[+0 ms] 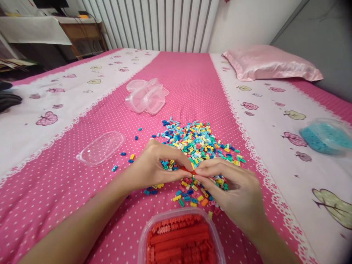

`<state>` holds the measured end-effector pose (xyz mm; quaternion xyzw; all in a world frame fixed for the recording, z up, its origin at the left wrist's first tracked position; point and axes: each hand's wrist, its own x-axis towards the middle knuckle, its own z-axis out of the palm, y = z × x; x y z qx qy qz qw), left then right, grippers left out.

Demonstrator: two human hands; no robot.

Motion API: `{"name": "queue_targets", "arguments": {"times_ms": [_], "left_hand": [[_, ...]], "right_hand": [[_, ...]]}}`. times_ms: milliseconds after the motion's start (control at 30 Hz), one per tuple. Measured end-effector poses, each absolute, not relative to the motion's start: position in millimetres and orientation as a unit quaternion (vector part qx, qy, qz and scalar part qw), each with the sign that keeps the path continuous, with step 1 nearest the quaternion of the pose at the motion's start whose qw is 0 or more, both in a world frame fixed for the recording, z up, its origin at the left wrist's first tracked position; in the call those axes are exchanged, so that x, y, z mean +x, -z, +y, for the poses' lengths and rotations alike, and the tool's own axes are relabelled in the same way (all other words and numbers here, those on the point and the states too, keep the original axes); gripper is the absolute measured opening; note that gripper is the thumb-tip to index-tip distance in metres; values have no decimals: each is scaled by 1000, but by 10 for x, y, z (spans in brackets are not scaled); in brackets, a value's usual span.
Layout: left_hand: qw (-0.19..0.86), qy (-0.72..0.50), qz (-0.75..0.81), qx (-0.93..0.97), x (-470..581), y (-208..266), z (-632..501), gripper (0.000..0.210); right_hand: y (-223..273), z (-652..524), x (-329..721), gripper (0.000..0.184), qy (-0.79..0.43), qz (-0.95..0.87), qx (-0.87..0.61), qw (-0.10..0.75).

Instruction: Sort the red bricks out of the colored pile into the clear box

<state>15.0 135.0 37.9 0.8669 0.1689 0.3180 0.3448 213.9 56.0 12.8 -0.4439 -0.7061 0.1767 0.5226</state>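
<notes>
My left hand (162, 163) and my right hand (233, 187) meet over a heap of small coloured building bricks (196, 141). Between their fingertips is a short piece of red bricks (189, 170), mostly covered by the fingers. Both hands pinch it, the left from its left end and the right from its right end. Just below them, at the near edge of view, stands a clear plastic tub (143, 234) filled with red bricks, many joined into long rows. How many bricks make up the pinched piece I cannot tell.
On the pink dotted bedspread lie a clear lid (101, 148) at left and several clear empty containers (147, 96) farther back. A tub of turquoise bricks (320, 137) stands at right. A pink pillow (271, 63) lies at the back right. Stray bricks (123, 154) are scattered left of the heap.
</notes>
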Motion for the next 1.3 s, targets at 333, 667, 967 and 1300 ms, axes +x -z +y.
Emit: {"name": "queue_targets", "arguments": {"times_ms": [333,667,967,1300], "left_hand": [[307,-354,186,864,188,-381,1320,4],[262,-334,176,888,182,-345,1319,9],[261,-350,172,883,215,-338,1271,5],[238,-372,155,884,206,-302,1269,4]], "right_hand": [[-105,528,2165,13,-184,-677,-483,524],[-51,534,2128,16,-259,-623,-498,545],[-56,523,2144,21,-237,-650,-477,542],[-47,539,2178,19,-260,-640,-475,544]]}}
